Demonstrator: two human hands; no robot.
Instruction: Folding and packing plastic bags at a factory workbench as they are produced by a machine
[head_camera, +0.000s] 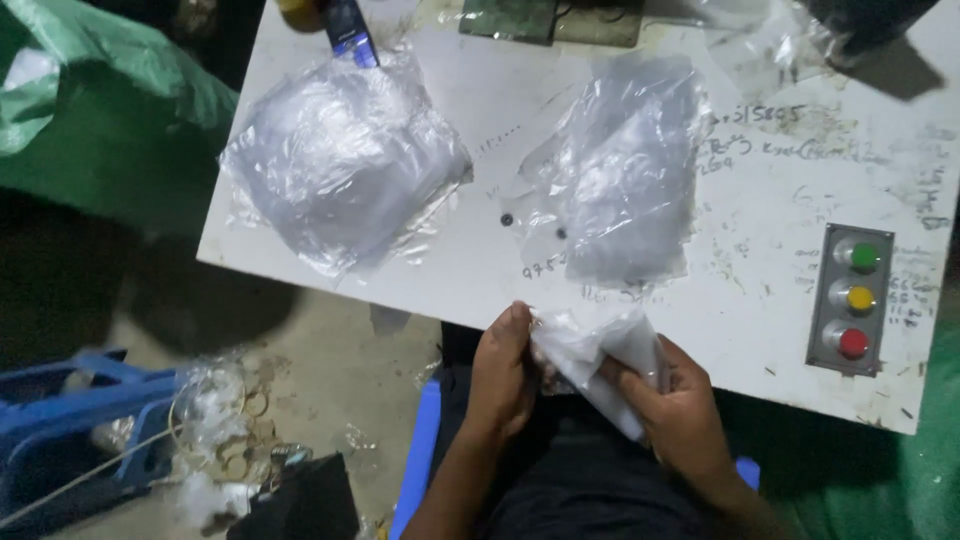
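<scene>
Both my hands hold one small clear plastic bag (590, 350) just below the near edge of a white table (760, 300). My left hand (505, 375) pinches its left edge with fingers closed. My right hand (670, 400) grips the bag from the right and below. On the table above lie two stacks of clear plastic bags: a larger pile (345, 160) at the left and a narrower pile (625, 170) in the middle.
A grey control box (852, 298) with green, yellow and red buttons sits at the table's right. A green sack (90, 110) lies at the left, a blue crate (70, 420) and scraps on the floor, a blue seat edge (418, 450) beneath me.
</scene>
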